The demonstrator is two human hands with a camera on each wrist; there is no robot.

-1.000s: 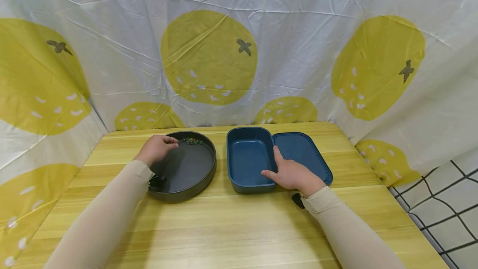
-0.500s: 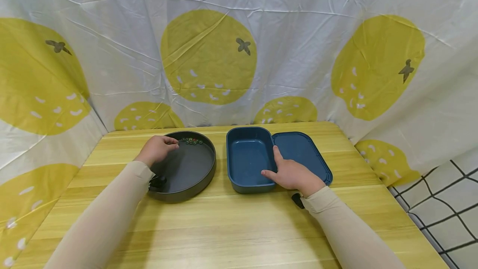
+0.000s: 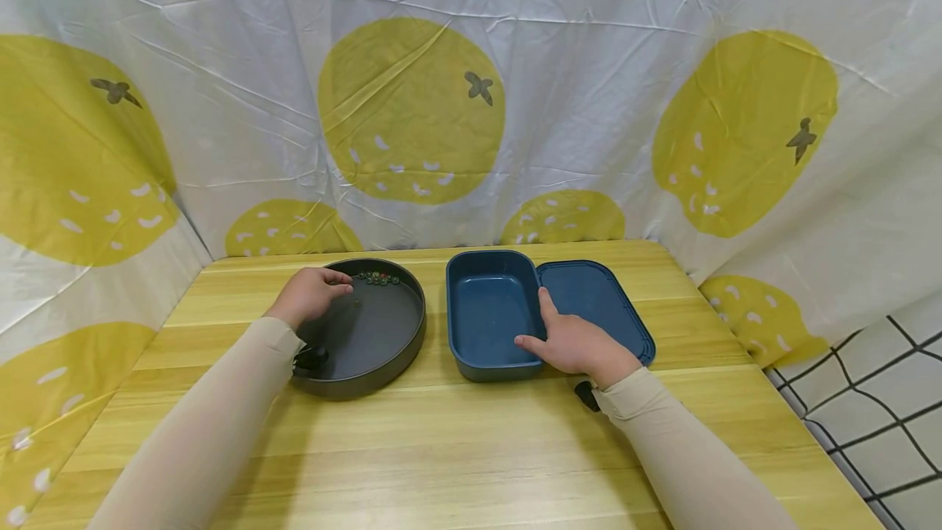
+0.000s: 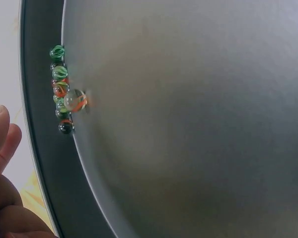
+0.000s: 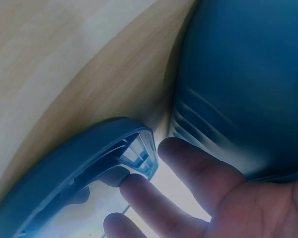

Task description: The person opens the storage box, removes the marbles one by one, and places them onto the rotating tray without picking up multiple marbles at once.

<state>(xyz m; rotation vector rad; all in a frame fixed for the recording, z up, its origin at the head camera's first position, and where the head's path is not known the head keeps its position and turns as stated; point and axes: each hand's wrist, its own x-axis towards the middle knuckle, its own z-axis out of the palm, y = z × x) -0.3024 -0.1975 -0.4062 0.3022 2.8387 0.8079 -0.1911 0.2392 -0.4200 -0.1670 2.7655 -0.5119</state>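
Note:
My left hand (image 3: 307,294) hangs over the left rim of a round dark grey pan (image 3: 375,325), thumb and index finger close together. In the left wrist view its other fingers are curled; whether they hold anything is hidden. Several small glass marbles (image 4: 59,74) line the pan's far side. A larger-looking clear marble with an orange swirl (image 4: 75,100) shows in front of them, perhaps in the air. My right hand (image 3: 577,343) rests at the right rim of a blue rectangular box (image 3: 493,309), fingers extended between box and blue lid (image 5: 64,173).
The flat blue lid lies to the right of the box, against it. Both containers stand on a wooden table (image 3: 441,456). A white curtain with yellow fruit print (image 3: 574,129) hangs behind. Black straps show at both wrists.
A marble has appeared over the pan floor, just below and to the right of my left fingertips. Both hands have stayed where they were.

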